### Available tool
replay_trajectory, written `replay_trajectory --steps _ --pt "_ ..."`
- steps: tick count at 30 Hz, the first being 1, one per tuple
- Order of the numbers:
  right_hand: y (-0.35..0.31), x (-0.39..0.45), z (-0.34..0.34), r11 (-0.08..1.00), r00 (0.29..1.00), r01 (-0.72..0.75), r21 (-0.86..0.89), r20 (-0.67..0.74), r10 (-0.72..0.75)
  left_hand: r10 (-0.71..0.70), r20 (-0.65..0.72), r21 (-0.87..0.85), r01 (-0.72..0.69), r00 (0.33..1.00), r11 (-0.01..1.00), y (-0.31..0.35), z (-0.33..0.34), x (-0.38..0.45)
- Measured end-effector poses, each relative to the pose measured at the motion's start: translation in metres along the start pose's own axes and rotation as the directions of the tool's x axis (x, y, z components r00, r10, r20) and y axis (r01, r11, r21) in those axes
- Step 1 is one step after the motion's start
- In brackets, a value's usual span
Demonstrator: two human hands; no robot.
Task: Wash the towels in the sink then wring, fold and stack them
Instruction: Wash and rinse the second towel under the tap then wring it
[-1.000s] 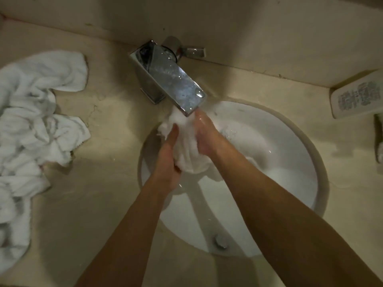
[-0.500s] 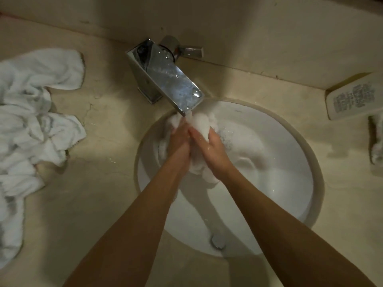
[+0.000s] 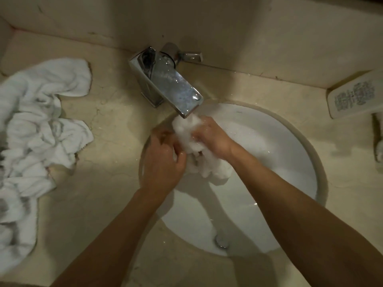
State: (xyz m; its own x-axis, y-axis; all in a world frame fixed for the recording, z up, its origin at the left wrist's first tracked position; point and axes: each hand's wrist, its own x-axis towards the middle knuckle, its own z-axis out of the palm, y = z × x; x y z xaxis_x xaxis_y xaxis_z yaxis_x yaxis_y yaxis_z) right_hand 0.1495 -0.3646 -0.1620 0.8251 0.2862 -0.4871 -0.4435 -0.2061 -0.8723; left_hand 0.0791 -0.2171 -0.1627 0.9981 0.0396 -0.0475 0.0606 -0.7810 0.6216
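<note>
A wet towel is gripped in the sink, just under the faucet, by the left hand and right hand; its middle is hidden by their closed fingers. Left of the faucet, more towels are cut off.

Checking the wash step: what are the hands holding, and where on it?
Both hold one bunched white towel under the faucet: the left hand grips its left side, the right hand its upper right.
</note>
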Motion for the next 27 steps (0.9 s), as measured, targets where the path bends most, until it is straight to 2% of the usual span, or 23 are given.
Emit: replay_trajectory --steps 2,3,5,6,8,9,11,13,14,15,16,18,21,23,24,25,27 --pt "-0.009 -0.003 -0.008 0.999 0.998 -0.029 0.044 0.060 0.027 0.022 -0.049 -0.120 -0.028 0.999 0.992 0.005 -0.004 -0.002" --pt "-0.012 -0.005 -0.013 0.994 0.994 -0.068 0.079 0.093 0.061 0.083 -0.050 -0.158 -0.090 0.995 0.983 0.006 -0.007 0.000" --pt "-0.019 -0.009 -0.022 0.972 0.978 -0.168 0.163 0.153 0.143 0.191 0.050 -0.143 -0.182 0.980 0.973 0.009 -0.012 0.010" --pt "-0.021 -0.011 -0.025 0.955 0.967 -0.217 0.201 0.182 0.181 0.220 0.147 -0.238 -0.181 0.964 0.954 0.010 -0.014 0.017" --pt "-0.026 -0.018 -0.030 0.928 0.948 -0.270 0.258 0.237 0.211 0.084 0.402 -0.493 0.138 0.912 0.859 0.015 -0.013 0.024" --pt "-0.028 -0.021 -0.034 0.926 0.943 -0.277 0.255 0.256 0.212 -0.033 0.481 -0.452 0.280 0.876 0.847 0.015 -0.014 0.029" --pt "-0.030 -0.026 -0.049 0.953 0.931 -0.278 0.117 0.278 0.237 -0.195 0.499 -0.257 0.359 0.844 0.897 0.013 -0.010 0.037" --pt "-0.032 -0.031 -0.066 0.946 0.920 -0.218 -0.238 0.272 0.281 -0.212 0.471 -0.235 0.354 0.856 0.905 0.013 -0.008 0.041" --pt "-0.032 -0.034 -0.072 0.885 0.931 -0.170 -0.433 0.224 0.288 -0.207 0.436 -0.245 0.336 0.876 0.909 0.017 -0.009 0.044" --pt "-0.031 -0.038 -0.074 0.832 0.947 -0.115 -0.542 0.193 0.257 -0.196 0.419 -0.253 0.321 0.887 0.912 0.021 -0.008 0.046" --pt "-0.030 -0.044 -0.070 0.832 0.955 -0.062 -0.552 0.211 0.211 -0.156 0.423 -0.281 0.293 0.893 0.914 0.029 -0.010 0.048" --pt "-0.023 -0.054 -0.057 0.898 0.962 0.057 -0.436 0.266 0.068 -0.126 0.444 -0.319 0.288 0.887 0.903 0.039 -0.005 0.048" --pt "-0.002 -0.049 -0.043 0.950 0.994 0.104 -0.294 -0.003 -0.110 -0.099 0.415 -0.313 0.244 0.904 0.918 0.049 -0.009 0.053" --pt "0.003 -0.031 -0.036 0.934 0.979 0.073 -0.350 -0.153 -0.133 -0.028 0.394 -0.234 0.130 0.919 0.963 0.047 -0.013 0.058" --pt "0.001 -0.024 -0.032 0.923 0.976 0.037 -0.383 -0.183 -0.115 0.010 0.383 -0.184 0.066 0.923 0.981 0.047 -0.016 0.060" --pt "-0.004 -0.016 -0.027 0.913 0.981 -0.003 -0.408 -0.181 -0.077 0.016 0.387 -0.125 0.035 0.922 0.992 0.045 -0.016 0.062" --pt "-0.014 -0.005 -0.018 0.895 0.995 0.008 -0.446 -0.088 -0.053 0.014 0.336 0.010 -0.019 0.942 1.000 0.042 -0.017 0.059"
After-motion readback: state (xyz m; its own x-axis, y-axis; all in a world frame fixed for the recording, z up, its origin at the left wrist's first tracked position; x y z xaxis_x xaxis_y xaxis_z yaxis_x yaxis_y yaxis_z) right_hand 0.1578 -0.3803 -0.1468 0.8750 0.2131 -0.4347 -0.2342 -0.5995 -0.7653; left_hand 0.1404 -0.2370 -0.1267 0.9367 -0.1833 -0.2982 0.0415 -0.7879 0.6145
